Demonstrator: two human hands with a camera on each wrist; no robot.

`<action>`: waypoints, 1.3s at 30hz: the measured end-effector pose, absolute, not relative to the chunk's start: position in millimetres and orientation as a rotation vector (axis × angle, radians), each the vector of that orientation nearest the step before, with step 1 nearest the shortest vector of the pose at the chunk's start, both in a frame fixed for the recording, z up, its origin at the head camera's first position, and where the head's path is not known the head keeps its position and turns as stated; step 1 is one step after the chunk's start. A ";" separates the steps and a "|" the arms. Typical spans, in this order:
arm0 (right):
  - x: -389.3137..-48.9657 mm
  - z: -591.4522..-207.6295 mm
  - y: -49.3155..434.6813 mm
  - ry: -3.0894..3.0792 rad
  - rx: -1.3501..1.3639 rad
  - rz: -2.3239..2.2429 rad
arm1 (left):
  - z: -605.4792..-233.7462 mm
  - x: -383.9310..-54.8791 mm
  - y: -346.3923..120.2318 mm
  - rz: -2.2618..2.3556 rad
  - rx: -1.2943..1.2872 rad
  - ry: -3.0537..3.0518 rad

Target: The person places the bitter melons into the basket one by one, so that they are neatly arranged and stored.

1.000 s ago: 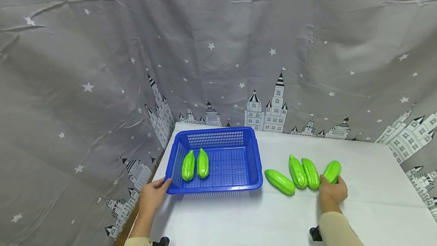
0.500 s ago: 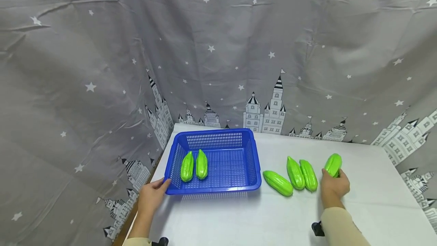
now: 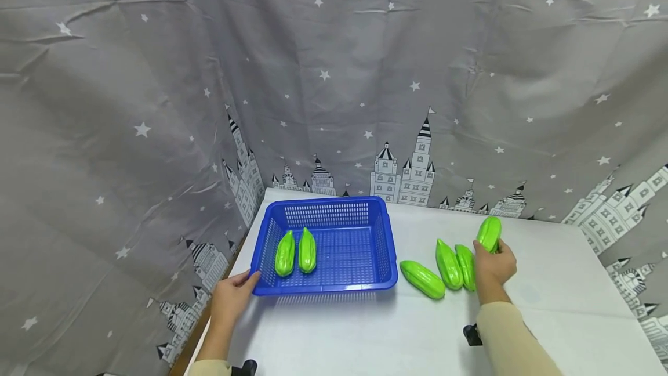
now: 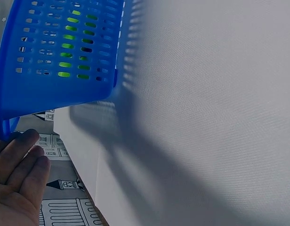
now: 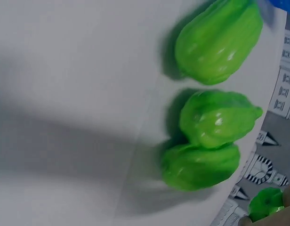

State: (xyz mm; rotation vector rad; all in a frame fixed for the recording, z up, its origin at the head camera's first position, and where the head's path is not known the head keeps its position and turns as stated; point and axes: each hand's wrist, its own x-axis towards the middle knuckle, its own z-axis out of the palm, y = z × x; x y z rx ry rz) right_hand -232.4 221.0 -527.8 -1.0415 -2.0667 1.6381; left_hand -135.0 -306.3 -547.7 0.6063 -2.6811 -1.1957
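My left hand pinches the near left corner of a blue plastic basket; in the left wrist view the fingers meet its rim. Two ridged green gourds lie side by side inside the basket, toward its left. My right hand grips another green gourd, raised above the table at the right. In the right wrist view only a bit of that held gourd shows, low in the corner. Three more gourds lie between basket and right hand, two close together and one slanted.
A white cloth covers the table. Behind and to the left hangs a grey curtain printed with stars and castles. The table's wooden edge runs along the left.
The right hand has raised the rightmost gourd off the table and brought it left, near the close pair. My left hand stays at the basket's corner.
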 end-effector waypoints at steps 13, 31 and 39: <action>-261.9 -501.4 124.2 -2.178 -0.865 1.781 | -548.6 -132.7 -313.4 -1.201 0.650 -2.650; -268.8 -499.8 27.8 -2.265 -0.715 2.045 | -548.5 -132.9 -306.7 -1.231 0.639 -2.605; -266.5 -506.2 2.1 -2.320 -0.658 1.984 | -548.6 -133.2 -302.3 -1.252 0.633 -2.586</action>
